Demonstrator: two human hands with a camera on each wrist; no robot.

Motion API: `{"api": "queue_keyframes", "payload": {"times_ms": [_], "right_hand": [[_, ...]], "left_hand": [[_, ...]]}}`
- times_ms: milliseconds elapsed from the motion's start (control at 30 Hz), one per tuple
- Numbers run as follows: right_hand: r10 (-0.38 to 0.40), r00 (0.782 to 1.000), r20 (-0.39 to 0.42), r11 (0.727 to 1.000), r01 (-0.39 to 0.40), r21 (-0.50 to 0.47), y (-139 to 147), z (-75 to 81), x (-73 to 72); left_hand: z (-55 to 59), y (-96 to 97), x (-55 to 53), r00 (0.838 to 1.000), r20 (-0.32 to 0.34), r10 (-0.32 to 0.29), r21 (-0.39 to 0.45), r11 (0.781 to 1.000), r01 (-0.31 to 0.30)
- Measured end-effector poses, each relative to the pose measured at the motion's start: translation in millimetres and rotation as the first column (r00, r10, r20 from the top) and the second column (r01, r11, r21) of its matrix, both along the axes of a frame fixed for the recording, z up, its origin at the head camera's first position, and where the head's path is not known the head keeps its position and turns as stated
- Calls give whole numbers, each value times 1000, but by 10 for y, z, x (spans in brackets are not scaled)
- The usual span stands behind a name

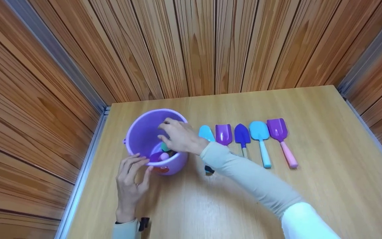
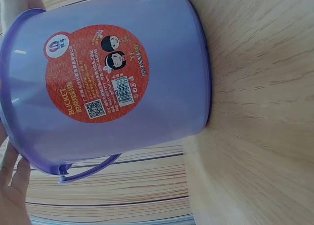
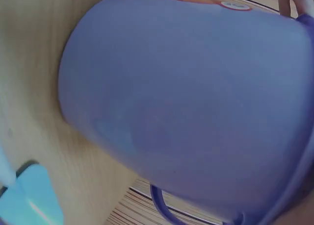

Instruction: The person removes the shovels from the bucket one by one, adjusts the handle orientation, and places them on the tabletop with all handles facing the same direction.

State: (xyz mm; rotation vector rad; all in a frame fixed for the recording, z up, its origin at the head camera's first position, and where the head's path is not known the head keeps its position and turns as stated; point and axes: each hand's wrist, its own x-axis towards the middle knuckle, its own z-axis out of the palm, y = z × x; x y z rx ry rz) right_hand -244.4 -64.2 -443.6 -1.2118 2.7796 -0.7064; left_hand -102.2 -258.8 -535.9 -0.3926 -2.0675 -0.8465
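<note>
A purple bucket (image 1: pixel 138 132) stands upright at the left of the table, with a round red sticker (image 2: pixel 93 73) on its side. My left hand (image 1: pixel 132 181) grips its near-left rim, fingers over the edge and thumb outside. Reaching over the right rim, my right hand (image 1: pixel 181 136) is above the bucket's inside with thumb and fingers apart, and nothing shows between them. Below it in the bucket lie a green piece (image 1: pixel 164 146), a pink rounded end (image 1: pixel 163 156) and a purple piece (image 1: pixel 155 156). My right hand hides part of the contents.
Right of the bucket is a row of toy shovels: a light blue one (image 1: pixel 206 132), a purple scoop (image 1: pixel 223 133), a dark blue trowel (image 1: pixel 242 133), a second light blue shovel (image 1: pixel 259 131) and a purple shovel with pink handle (image 1: pixel 278 130). My right forearm crosses some handles. Wood-panel walls (image 1: pixel 194 49) enclose the table.
</note>
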Motion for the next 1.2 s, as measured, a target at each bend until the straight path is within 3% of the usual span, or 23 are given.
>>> {"api": "queue_keyframes", "payload": {"times_ms": [167, 400, 800, 967, 1067, 1200], "right_hand": [[38, 996, 84, 980, -54, 190, -92, 9, -51], [21, 979, 203, 887, -112, 447, -181, 64, -83], [-80, 978, 191, 745, -69, 664, -307, 60, -113], [-127, 975, 182, 752, -25, 659, -336, 49, -100], [-157, 969, 190, 783, 4, 621, -339, 78, -112], [-184, 941, 283, 836, -2, 549, -327, 144, -141]], "left_hand": [[-9, -8, 26, 1000, 7, 0, 1, 1000, 0], [12, -26, 41, 1000, 11, 4, 9, 1000, -4], [4, -27, 12, 1000, 15, -14, 14, 1000, 14], [-9, -19, 10, 1000, 13, -14, 10, 1000, 13], [-5, -21, -5, 1000, 1, -17, 0, 1000, 17], [-1, -25, -9, 1000, -4, -16, -7, 1000, 16]]}}
